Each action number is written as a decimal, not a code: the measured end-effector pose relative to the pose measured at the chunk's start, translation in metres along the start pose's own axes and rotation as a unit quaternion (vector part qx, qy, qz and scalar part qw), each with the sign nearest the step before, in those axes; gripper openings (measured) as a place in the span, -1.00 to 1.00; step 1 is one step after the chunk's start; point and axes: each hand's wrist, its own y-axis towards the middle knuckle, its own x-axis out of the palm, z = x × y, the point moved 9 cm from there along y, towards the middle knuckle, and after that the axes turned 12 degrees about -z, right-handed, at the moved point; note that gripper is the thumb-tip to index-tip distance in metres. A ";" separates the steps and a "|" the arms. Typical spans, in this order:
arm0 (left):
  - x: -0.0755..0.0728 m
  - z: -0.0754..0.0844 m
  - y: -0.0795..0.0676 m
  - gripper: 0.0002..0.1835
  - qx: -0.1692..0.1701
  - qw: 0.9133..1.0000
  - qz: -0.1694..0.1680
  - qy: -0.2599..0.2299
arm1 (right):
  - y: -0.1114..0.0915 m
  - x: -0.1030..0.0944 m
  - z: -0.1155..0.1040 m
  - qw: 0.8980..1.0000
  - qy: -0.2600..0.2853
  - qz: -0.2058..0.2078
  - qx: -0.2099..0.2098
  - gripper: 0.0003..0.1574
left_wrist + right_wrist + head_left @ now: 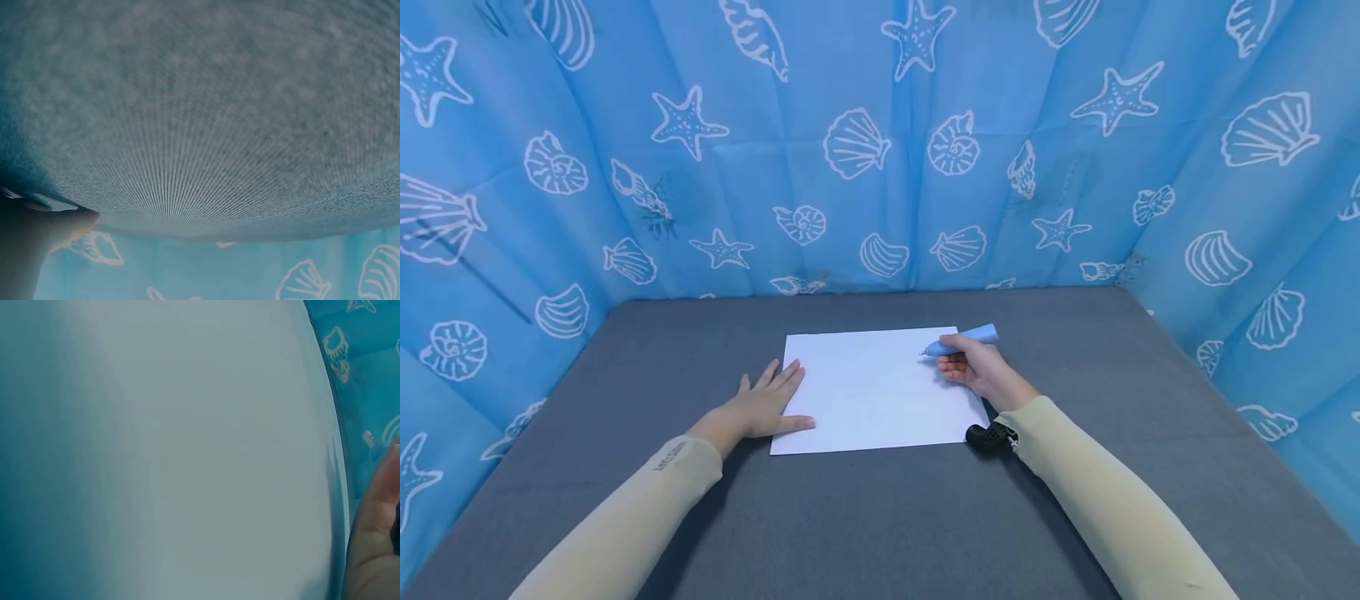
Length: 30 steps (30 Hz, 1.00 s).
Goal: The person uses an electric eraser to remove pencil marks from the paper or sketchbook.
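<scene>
A blank white sheet of paper (pixel 865 392) lies on the grey table. My left hand (pixel 760 408) rests with spread fingers over its left edge, thumb and fingertips on the sheet. Above the sheet's upper right part, my right hand (pixel 977 367) grips a thick light blue pen (pixel 979 334) with a narrow pale tip. The tip points left, close over the paper. In the right wrist view the paper (pixel 237 456) fills most of the picture, and part of the pen (pixel 377 452) shows at the right edge. Part of my left hand (pixel 31 244) appears low in the left wrist view.
Grey cloth (pixel 880 525) covers the table around the paper. A blue curtain (pixel 865 200) with white shells and starfish hangs behind and along both sides. At my right cuff sits a small black device (pixel 987 440), near the sheet's lower right corner.
</scene>
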 end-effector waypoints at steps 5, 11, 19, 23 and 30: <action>0.007 -0.006 0.006 0.16 -0.001 1.000 0.000 0.004 | 0.005 0.001 -0.001 0.999 -0.030 0.022 -0.003 -0.77; 0.006 -0.006 0.005 0.16 -0.001 1.000 0.003 0.002 | 0.009 -0.002 0.000 0.995 -0.073 0.065 0.010 -0.77; 0.000 -0.001 -0.002 0.15 -0.002 1.000 -0.003 -0.001 | 0.014 -0.001 0.001 0.990 -0.113 0.079 0.034 -0.77; -0.001 0.000 -0.003 0.15 0.000 1.000 -0.003 0.000 | 0.013 -0.001 0.002 0.990 -0.109 0.085 0.040 -0.76; -0.002 0.003 -0.006 0.10 -0.003 1.000 -0.009 -0.001 | 0.013 0.000 0.003 0.989 -0.114 0.081 0.052 -0.75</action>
